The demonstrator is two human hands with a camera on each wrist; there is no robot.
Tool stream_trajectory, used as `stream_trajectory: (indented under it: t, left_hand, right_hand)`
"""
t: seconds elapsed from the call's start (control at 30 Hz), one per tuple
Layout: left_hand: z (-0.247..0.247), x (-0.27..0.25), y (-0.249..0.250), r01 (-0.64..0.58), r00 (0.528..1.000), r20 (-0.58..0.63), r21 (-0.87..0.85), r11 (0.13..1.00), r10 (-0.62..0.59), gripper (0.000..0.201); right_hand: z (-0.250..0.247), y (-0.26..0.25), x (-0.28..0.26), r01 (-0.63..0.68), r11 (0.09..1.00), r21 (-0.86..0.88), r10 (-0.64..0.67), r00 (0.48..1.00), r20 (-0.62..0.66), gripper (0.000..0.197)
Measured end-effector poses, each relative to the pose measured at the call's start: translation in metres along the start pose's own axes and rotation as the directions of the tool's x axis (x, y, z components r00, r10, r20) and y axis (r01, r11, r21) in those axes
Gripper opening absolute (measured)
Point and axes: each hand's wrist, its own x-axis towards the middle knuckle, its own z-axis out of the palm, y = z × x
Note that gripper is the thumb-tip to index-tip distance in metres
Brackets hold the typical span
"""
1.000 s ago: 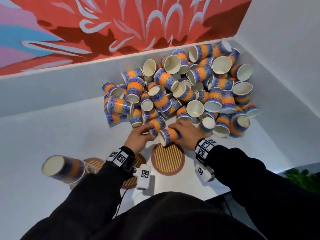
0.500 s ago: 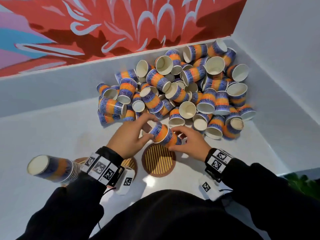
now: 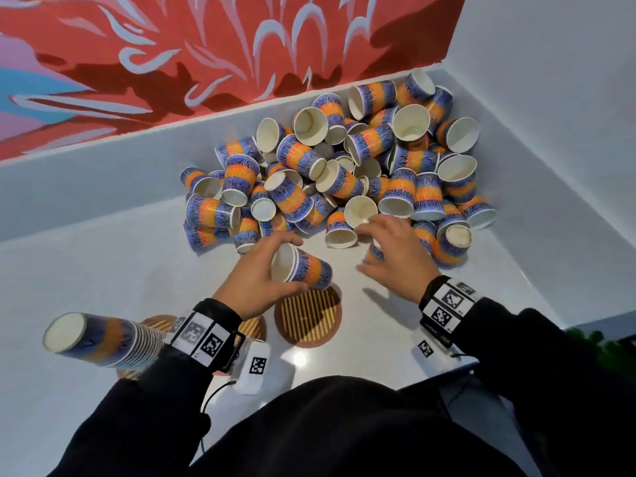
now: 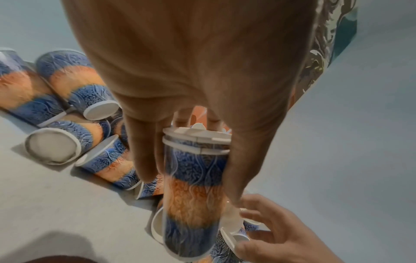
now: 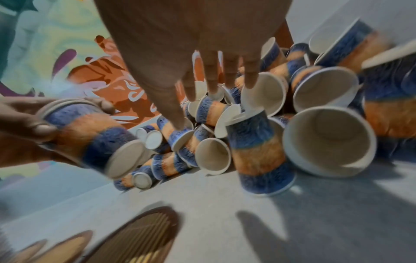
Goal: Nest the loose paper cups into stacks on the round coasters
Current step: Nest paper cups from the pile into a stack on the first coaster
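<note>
Step in hand: collecting. Left hand [image 3: 260, 273] has thumb and fingers curled round a short nested stack of blue-and-orange patterned paper cups [image 3: 303, 266], two rims visible in the left wrist view, maybe more. The stack is tilted on its side, mouth toward the palm, base pointing lower right, held in the air just above the brown round coaster with yellow stripes [image 3: 308, 316] at frame centre.

Right hand [image 3: 395, 256] is spread, fingers straight, holding nothing, reaching into the near edge of the loose cup pile [image 3: 344, 173] in the upper-centre to upper-right of the head view. Its fingertips are at the white rim of an upturned cup [image 3: 361, 210]; contact can't be confirmed.

Finished tall stack of nested cups [image 3: 99, 342] leans at lower left on another striped coaster [image 3: 161, 323], partly hidden by the left wrist.

Next move, my read: right hand closes on one loose cup, turns it base-first, slides it into the open mouth of the held stack, or the left sets the stack upright on the centre coaster first. It needs axis alignment, since paper rims snag if they go in skewed.

Versus half a second ago: both hands were on the cup then, right hand at its base end. Now the right hand has let go and moved up-right into the pile, and the left holds the stack alone. Pile and tall stack look unchanged; the view shifted slightly.
</note>
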Motion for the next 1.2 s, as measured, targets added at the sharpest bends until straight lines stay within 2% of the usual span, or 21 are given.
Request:
stream_trajectory:
  t: [0.07, 0.17, 0.23, 0.27, 0.33, 0.4, 0.5, 0.7, 0.83, 0.97, 1.03, 1.1, 1.2]
  left_hand:
    - [0.0, -0.001, -0.004, 0.023, 1.0, -0.009, 0.0, 1.0, -0.023, 0.073]
    - [0.001, -0.003, -0.004, 0.031, 0.999, -0.025, -0.013, 0.999, -0.032, 0.073]
    - [0.001, -0.003, -0.002, 0.039, 0.997, -0.067, -0.022, 0.999, -0.04, 0.071]
    - [0.0, -0.003, -0.001, 0.036, 0.995, -0.095, -0.021, 0.999, -0.038, 0.07]
    - [-0.004, -0.004, 0.002, 0.014, 0.987, -0.157, -0.026, 1.0, -0.018, 0.068]
    - [-0.009, -0.006, 0.008, -0.005, 0.973, -0.232, -0.079, 0.997, -0.013, 0.068]
    - [-0.017, -0.009, 0.02, -0.008, 0.949, -0.313, -0.171, 0.985, -0.047, 0.067]
    - [-0.024, -0.006, 0.028, 0.016, 0.957, -0.275, -0.252, 0.968, -0.088, 0.071]
    - [-0.023, -0.003, 0.029, 0.021, 0.959, -0.258, -0.347, 0.937, -0.117, 0.08]
    - [-0.018, -0.001, 0.025, 0.035, 0.968, -0.227, -0.306, 0.951, -0.108, 0.061]
    - [-0.013, -0.001, 0.027, 0.027, 0.979, -0.182, -0.314, 0.949, -0.088, 0.066]
    - [-0.009, -0.002, 0.032, 0.012, 0.996, -0.08, -0.323, 0.946, -0.04, 0.075]
    - [-0.005, 0.001, 0.034, -0.017, 1.0, 0.006, -0.27, 0.963, 0.019, 0.072]
  right_hand:
    - [-0.006, 0.009, 0.006, -0.049, 0.981, -0.19, 0.053, 0.998, 0.019, 0.063]
    - [-0.012, 0.013, 0.009, -0.068, 0.962, -0.263, 0.118, 0.977, 0.178, 0.055]
    - [-0.014, 0.01, 0.005, -0.095, 0.976, -0.198, 0.139, 0.965, 0.22, 0.051]
    - [-0.014, 0.008, 0.002, -0.114, 0.986, -0.123, 0.137, 0.971, 0.196, 0.05]
    - [-0.013, 0.007, -0.003, -0.181, 0.974, 0.133, 0.168, 0.98, 0.106, 0.046]
    - [-0.011, 0.007, -0.006, -0.272, 0.868, 0.416, 0.26, 0.962, 0.087, 0.044]
    - [-0.005, 0.004, -0.016, -0.389, 0.642, 0.661, 0.342, 0.917, 0.207, 0.043]
    - [0.019, 0.002, -0.037, -0.432, 0.361, 0.826, 0.324, 0.889, 0.324, 0.042]
    - [0.021, 0.005, -0.039, -0.407, 0.24, 0.881, 0.288, 0.897, 0.336, 0.043]
    - [0.015, 0.005, -0.036, -0.393, 0.202, 0.897, 0.252, 0.906, 0.34, 0.043]
    - [0.013, 0.001, -0.032, -0.378, 0.221, 0.899, 0.24, 0.915, 0.325, 0.044]
    - [0.011, -0.004, -0.028, -0.359, 0.255, 0.898, 0.229, 0.925, 0.304, 0.045]
    - [0.005, -0.009, -0.02, -0.349, 0.295, 0.889, 0.199, 0.933, 0.3, 0.047]
